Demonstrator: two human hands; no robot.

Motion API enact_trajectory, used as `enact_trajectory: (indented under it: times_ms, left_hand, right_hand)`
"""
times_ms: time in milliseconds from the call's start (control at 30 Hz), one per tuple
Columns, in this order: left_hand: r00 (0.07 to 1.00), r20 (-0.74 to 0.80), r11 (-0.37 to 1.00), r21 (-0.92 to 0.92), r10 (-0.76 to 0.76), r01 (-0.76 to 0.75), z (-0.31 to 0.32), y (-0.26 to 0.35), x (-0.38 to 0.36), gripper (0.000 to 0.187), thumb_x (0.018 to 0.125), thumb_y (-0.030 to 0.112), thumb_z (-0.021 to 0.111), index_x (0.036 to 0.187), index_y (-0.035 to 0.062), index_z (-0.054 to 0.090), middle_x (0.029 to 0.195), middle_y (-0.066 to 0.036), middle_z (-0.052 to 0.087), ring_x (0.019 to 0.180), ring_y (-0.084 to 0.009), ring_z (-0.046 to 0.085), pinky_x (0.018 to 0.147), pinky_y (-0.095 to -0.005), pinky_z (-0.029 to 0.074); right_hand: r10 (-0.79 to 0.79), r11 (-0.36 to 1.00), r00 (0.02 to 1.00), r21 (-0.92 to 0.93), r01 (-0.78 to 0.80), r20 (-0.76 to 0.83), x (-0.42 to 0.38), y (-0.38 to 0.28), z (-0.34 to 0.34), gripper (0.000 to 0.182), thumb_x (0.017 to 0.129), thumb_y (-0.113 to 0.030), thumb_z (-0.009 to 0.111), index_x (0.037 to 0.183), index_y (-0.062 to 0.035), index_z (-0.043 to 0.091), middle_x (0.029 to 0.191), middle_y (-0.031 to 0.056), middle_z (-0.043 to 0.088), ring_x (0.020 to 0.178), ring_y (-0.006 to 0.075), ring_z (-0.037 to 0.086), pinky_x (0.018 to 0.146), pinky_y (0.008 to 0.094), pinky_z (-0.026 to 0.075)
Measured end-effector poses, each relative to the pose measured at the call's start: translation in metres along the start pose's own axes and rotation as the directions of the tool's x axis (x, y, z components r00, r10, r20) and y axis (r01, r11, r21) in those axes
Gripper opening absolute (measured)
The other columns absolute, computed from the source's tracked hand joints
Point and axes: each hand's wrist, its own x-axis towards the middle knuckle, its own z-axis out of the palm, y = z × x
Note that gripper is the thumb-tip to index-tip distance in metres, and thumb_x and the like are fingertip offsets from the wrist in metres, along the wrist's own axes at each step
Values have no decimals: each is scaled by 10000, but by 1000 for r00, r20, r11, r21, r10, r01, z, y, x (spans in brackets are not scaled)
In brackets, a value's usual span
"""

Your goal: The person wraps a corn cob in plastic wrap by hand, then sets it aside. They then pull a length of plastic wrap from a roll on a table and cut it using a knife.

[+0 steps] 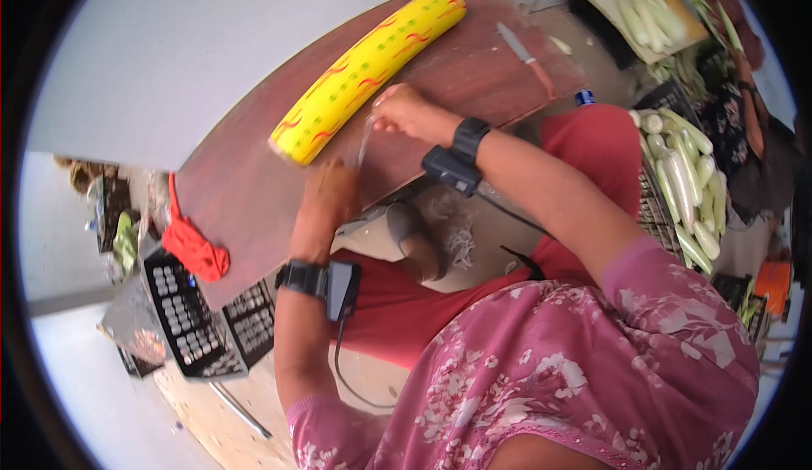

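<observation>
A thin, whitish see-through strip stretches between my two hands over the table's front part. My right hand is closed on its upper end, fingers pinched together. At the lower end, my left hand is closed on the strip, its fingers partly hidden by the back of the hand. Just beyond both hands lies a thick yellow roll with red and green print, set slantwise on the reddish-brown table. A knife with a brown handle rests on the table to the right of the roll.
A red cloth or bag hangs at the table's left corner, above black crates. Pale scraps litter the floor. On the right, a crate holds long pale-green vegetables. Another person is at the far right.
</observation>
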Motion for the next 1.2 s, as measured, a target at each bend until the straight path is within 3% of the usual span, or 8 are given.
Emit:
enact_trajectory:
  times_ms: [100,233,467,667,767,800,867,1200]
  left_hand:
    - [983,-141,992,-32,119,-125,13,-4,5,119,656,-5,565,738,-7,651,1000,-190,522,963,-359,514,773,-425,477]
    - [970,-70,967,-88,233,-239,20,-8,15,95,656,57,579,673,-13,640,862,-214,588,836,-374,562,739,-416,481]
    - [982,-128,932,-317,140,-174,23,-12,25,198,648,179,654,645,-16,616,715,-216,597,675,-371,601,614,-430,483]
    - [987,-129,835,-530,94,-149,35,-20,29,271,726,119,635,940,20,502,641,-178,589,611,-342,608,576,-396,475]
    - [998,32,722,-692,51,-15,23,-18,25,225,785,139,586,960,20,511,634,-133,606,603,-235,628,555,-356,478]
    - [997,28,737,-675,76,-37,31,-25,30,196,804,161,560,930,12,544,638,-119,615,606,-216,630,562,-343,481]
    - [985,105,807,-588,140,-52,19,-20,29,138,812,125,559,850,-8,561,654,-101,607,591,-172,610,550,-313,472]
    - [980,69,939,-307,185,-156,25,1,23,186,726,204,633,788,29,621,752,-152,632,742,-297,622,647,-381,474]
  right_hand:
    - [-24,999,999,46,26,-47,-13,-7,3,98,748,-27,572,834,8,539,635,110,595,463,141,554,361,248,397]
    - [25,999,991,31,-21,-130,-20,-17,11,102,777,7,493,836,22,575,573,133,588,415,158,545,313,275,373]
    - [35,997,989,-64,-45,-142,-15,-15,8,203,823,2,425,894,24,614,546,137,579,363,156,486,301,287,333]
    - [44,998,992,-45,-50,-122,-4,-6,6,170,795,-21,459,785,19,624,539,134,575,393,174,514,325,302,357]
    - [-128,990,991,-58,129,22,-40,-14,-10,130,767,-121,540,727,-9,593,645,89,610,526,155,578,460,259,443]
    - [-266,955,955,-101,280,134,-44,-9,-17,149,773,-150,549,715,-22,597,660,60,606,582,131,573,512,231,444]
    - [-206,978,962,9,207,178,-32,-2,-18,119,770,-136,579,716,-31,598,673,41,599,586,103,551,519,216,437]
    - [34,999,999,-16,-34,34,-5,0,-7,56,779,-7,552,828,19,556,685,103,595,533,134,540,428,227,381]
